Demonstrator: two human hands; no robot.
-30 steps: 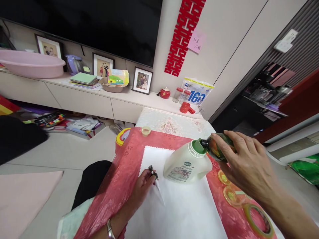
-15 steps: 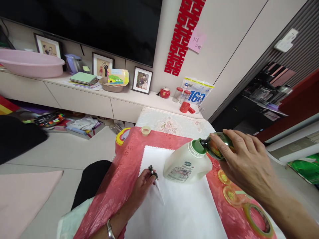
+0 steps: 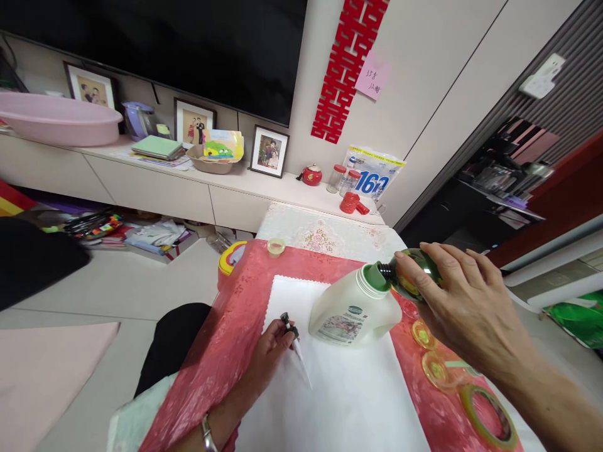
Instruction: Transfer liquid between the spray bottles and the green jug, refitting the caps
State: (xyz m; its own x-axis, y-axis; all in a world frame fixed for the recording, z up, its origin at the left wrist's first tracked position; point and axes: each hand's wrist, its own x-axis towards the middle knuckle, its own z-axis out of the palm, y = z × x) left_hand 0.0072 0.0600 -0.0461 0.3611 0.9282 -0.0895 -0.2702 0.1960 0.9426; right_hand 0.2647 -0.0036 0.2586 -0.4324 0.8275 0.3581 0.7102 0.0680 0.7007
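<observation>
My right hand (image 3: 464, 289) is wrapped round a dark green bottle (image 3: 415, 274), tipped on its side with its black threaded neck at the green spout of a large pale jug (image 3: 353, 307). That jug stands on a white sheet (image 3: 348, 395) and carries a printed label. Whether liquid flows between them I cannot tell. In my left hand (image 3: 271, 348), a pump top (image 3: 289, 326) is pinched between thumb and fingers, its white tube slanting down over the sheet.
Red plastic covers the table (image 3: 235, 307). A small pale cup (image 3: 276, 247) stands at its far left corner. Along the right lie yellow dishes (image 3: 434, 369) and a roll of tape (image 3: 487, 415). Behind, a low cabinet (image 3: 164, 187) bears jars, frames and a pink basin (image 3: 61, 120).
My right hand and the green bottle have tilted very slightly. Otherwise nothing has visibly moved; my left hand keeps its place with the pump top.
</observation>
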